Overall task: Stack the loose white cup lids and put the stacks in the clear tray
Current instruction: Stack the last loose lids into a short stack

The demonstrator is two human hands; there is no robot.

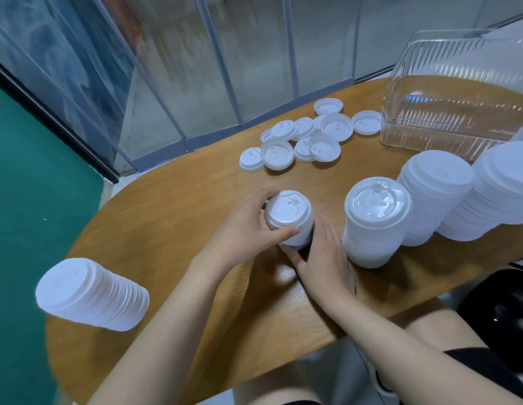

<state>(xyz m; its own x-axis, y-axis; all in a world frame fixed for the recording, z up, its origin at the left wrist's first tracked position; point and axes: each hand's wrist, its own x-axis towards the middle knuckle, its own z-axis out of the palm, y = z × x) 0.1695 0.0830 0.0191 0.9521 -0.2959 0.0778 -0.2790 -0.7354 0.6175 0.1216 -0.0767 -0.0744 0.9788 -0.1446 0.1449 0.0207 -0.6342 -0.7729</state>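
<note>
A short stack of white lids (288,217) stands at the middle of the wooden table (172,217). My left hand (245,226) grips it from the left, thumb across its front. My right hand (321,258) cups the stack's base from the right with fingers fairly straight. Several loose lids (307,135) lie scattered farther back. The clear ribbed tray (459,92) stands at the back right, and I see no lids in it. Three tall lid stacks stand to the right: (374,220), (433,197), (494,191). Another tall stack (90,293) sits at the front left.
A glass partition with metal frames (225,68) runs behind the table. A green floor (29,229) lies to the left. My knees show below the table's front edge. A dark object (500,308) sits low at the right.
</note>
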